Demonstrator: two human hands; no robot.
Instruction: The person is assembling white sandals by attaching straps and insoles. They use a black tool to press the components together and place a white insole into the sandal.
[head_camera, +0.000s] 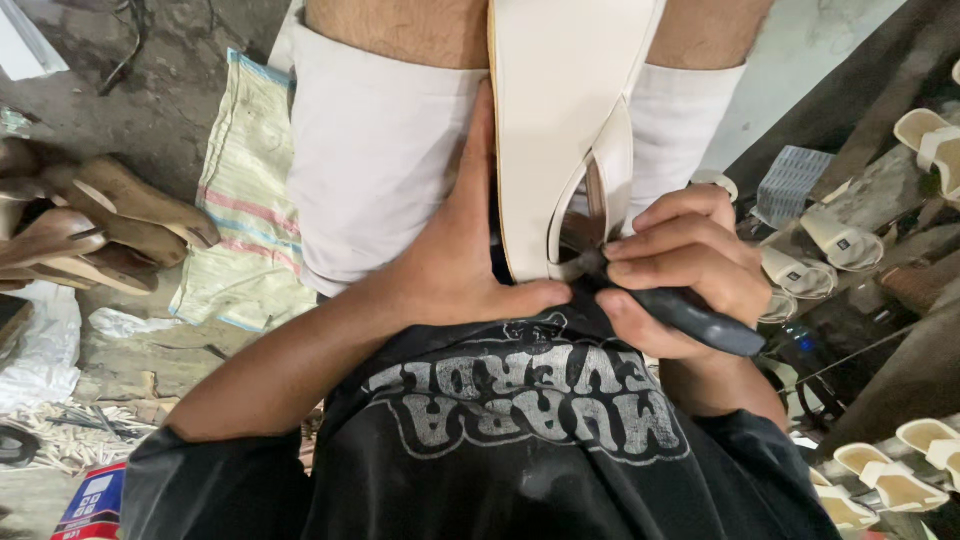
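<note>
Left hand (455, 270) clamps the cream, flat-soled leather-look sandal with crossed straps (560, 120) from its side, thumb wrapped under the near end, palm flat along the sole edge; sandal lies lengthwise between my knees, far end running away from the grip over the white shorts (370, 150). Right hand (685, 270) is fisted tight round a black-handled hand tool (700, 320), handle trailing back from the fist, working tip hidden just ahead of the knuckles at the strap base, right beside the left thumb. I judge the sandal light, sole stiff enough to hold by the edge, straps soft and likely to flex, smooth surface maybe slippery, so gripping low on the sole near the tool point looks soundest. Both wrists bent inward, forearms converging over the black printed t-shirt (520, 440). Outward of the right fist, more cream sandals (890, 480) lie scattered; outward of the left, brown shoe soles (100, 220) in a pile
</note>
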